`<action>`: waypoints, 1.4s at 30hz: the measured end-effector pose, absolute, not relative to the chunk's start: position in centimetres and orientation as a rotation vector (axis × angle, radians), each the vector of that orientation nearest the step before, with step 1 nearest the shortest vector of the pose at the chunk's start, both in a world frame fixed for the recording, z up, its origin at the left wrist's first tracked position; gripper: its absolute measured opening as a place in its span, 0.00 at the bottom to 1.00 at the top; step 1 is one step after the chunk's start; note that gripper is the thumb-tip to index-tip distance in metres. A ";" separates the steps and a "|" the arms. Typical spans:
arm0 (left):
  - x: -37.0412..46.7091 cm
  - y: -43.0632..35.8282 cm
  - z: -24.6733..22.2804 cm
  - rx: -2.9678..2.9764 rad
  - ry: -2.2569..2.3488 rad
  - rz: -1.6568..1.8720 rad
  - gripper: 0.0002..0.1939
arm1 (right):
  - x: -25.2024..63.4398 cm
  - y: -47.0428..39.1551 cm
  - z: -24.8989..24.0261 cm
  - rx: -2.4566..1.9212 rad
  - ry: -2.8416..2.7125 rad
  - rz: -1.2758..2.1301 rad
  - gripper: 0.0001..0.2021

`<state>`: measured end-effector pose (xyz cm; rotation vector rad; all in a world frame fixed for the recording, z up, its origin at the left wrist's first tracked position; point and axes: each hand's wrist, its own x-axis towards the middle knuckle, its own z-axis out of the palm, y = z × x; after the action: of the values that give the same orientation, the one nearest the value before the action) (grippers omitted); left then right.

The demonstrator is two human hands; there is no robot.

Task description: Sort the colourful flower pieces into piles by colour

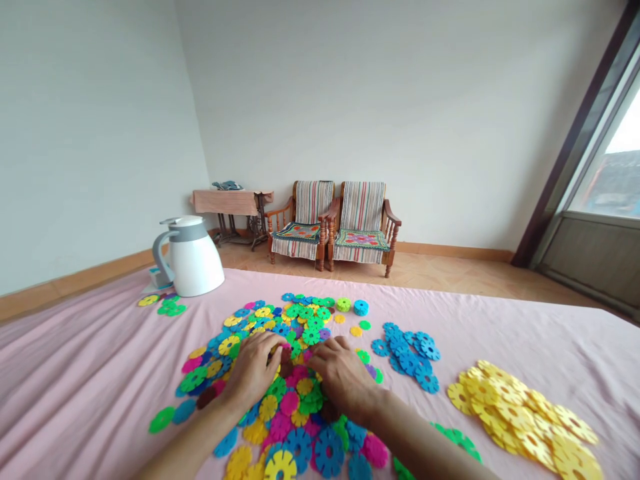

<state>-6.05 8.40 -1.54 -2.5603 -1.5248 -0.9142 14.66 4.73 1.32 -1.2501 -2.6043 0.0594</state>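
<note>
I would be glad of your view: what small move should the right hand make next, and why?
I would probably have the right hand pick the yellow disc near its fingers and lay it on the yellow pile: that pile appears all yellow, while the heap under the hands mixes yellow, pink, green and blue.

Soft daylight, stretched edges

Green discs (461, 441) partly behind the right forearm (429, 441), its near end beyond the bottom edge
</note>
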 end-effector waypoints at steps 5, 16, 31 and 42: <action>-5.9 8.2 -1.3 -2.554 -1.525 -0.920 0.09 | 17.7 3.0 2.3 -1.385 -2.269 0.196 0.13; -5.9 8.5 -1.5 -2.571 -1.521 -0.895 0.09 | 24.6 0.4 2.8 -1.437 -1.979 0.795 0.10; -5.6 7.9 -0.9 -2.544 -1.563 -0.855 0.10 | 27.1 -0.2 1.6 -1.470 -1.889 1.014 0.12; -5.4 7.9 -1.0 -2.531 -1.587 -0.883 0.11 | 25.2 -0.3 2.2 -1.551 -2.028 0.690 0.11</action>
<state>-5.42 7.85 -1.00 -2.5312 -1.5871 -0.8831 25.19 -0.31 2.25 -1.5509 -2.0280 0.6899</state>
